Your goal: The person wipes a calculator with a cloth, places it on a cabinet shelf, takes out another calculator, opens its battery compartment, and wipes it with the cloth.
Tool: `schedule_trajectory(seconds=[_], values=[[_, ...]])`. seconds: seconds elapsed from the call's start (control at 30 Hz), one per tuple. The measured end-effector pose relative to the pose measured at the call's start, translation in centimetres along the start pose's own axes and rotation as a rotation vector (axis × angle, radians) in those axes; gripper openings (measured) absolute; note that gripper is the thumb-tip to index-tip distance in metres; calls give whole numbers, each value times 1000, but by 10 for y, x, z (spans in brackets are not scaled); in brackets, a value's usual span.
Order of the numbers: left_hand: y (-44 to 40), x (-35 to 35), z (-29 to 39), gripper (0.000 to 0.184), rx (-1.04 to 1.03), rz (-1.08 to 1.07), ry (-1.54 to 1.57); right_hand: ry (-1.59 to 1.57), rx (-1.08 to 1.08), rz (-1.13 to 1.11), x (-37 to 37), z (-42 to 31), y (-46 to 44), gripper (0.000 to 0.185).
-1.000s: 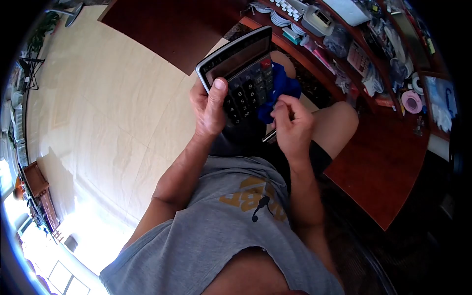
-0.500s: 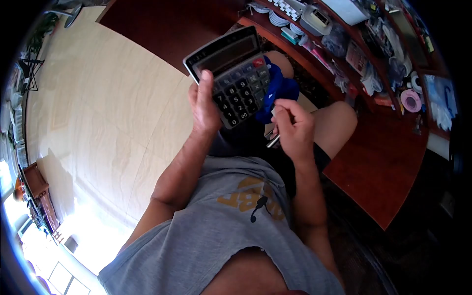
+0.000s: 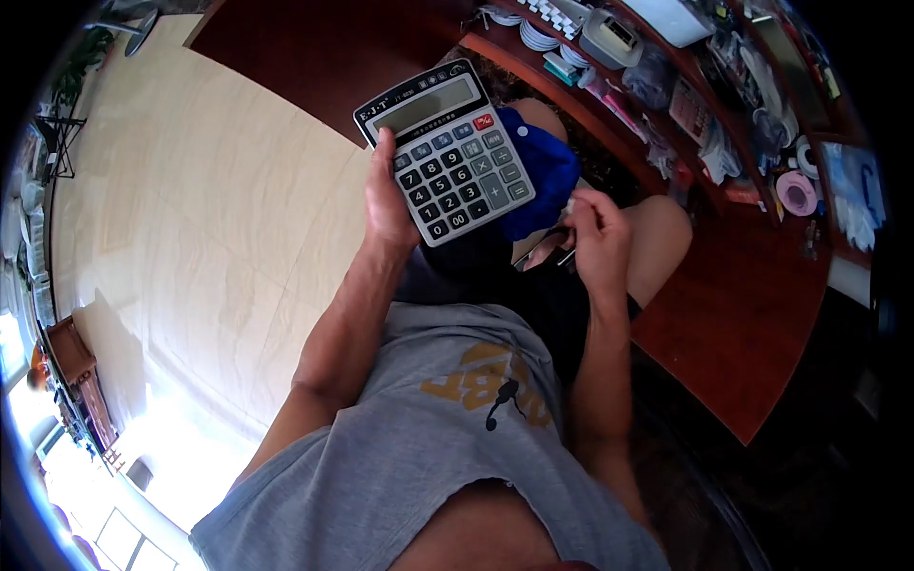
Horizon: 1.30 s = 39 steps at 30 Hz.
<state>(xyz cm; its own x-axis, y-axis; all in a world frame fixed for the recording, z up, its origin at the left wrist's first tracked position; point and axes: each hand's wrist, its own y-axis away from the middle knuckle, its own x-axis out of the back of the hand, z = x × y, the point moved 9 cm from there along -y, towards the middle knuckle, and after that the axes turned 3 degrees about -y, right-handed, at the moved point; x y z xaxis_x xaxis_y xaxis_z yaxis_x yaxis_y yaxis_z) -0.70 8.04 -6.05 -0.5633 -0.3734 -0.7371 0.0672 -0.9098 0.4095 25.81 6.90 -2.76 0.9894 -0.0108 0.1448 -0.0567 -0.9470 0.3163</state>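
Note:
A grey and black desk calculator [image 3: 452,157] with a blank display is tilted toward me above my lap. My left hand [image 3: 388,205] is closed on its left edge, thumb on the front and the other fingers hidden behind. Blue cloth [image 3: 543,176] shows behind the calculator's right side. To the right of the cloth, my right hand [image 3: 600,233] is closed, its fingertips pinched together near something small and whitish. A thin silver rod [image 3: 567,257] sticks out below those fingers; its kind is hard to make out. The right hand is apart from the calculator.
Shelves at the upper right hold a grey tray [image 3: 612,40], coiled white cables [image 3: 540,36], a pink tape roll [image 3: 796,193] and plastic bags. A reddish-brown wooden panel [image 3: 733,324] lies right of my knee. Pale tiled floor [image 3: 209,171] spreads to the left.
The calculator has turned its face more toward me, so its display and keys show brighter. My right hand has moved a little right and away from the calculator; more blue cloth shows.

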Motion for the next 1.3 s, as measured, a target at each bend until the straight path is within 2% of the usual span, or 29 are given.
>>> schedule_trajectory(seconds=[0.03,0.07,0.13,0.27,0.33,0.37,0.43,0.53,0.63,0.93,1.07,1.13,1.3], values=[[0,-3,0,61,-6,-18,4,-147,-35,-96,-8,7,-2,18],[0,-5,0,61,-5,-21,5,-146,-34,-94,-6,9,-5,18],[3,-10,-6,62,48,-41,57,-483,-168,-194,-13,19,-6,19],[-2,-1,-3,63,34,-40,-23,-590,-157,-211,-16,6,-9,20],[-2,-5,-4,63,65,-66,-21,-266,84,-282,-20,-23,-12,19],[-1,-10,-6,63,115,-81,-25,-266,84,-280,-20,-31,-14,19],[-1,-12,-10,67,189,-114,-45,326,550,-314,-29,-78,-3,18],[-5,-14,-9,67,248,-153,-62,485,662,-413,-31,-92,1,18],[-3,-20,-10,64,299,-141,-20,548,778,-387,-31,-99,7,18],[-3,-20,-23,59,412,-143,20,580,1022,-359,-49,-103,29,21],[-4,-14,-20,59,410,-127,-7,604,970,-378,-39,-101,27,21],[-6,-12,-19,60,418,-170,80,568,910,-359,-32,-97,22,21],[2,-19,-20,59,401,-140,35,549,922,-392,-47,-95,29,20]])
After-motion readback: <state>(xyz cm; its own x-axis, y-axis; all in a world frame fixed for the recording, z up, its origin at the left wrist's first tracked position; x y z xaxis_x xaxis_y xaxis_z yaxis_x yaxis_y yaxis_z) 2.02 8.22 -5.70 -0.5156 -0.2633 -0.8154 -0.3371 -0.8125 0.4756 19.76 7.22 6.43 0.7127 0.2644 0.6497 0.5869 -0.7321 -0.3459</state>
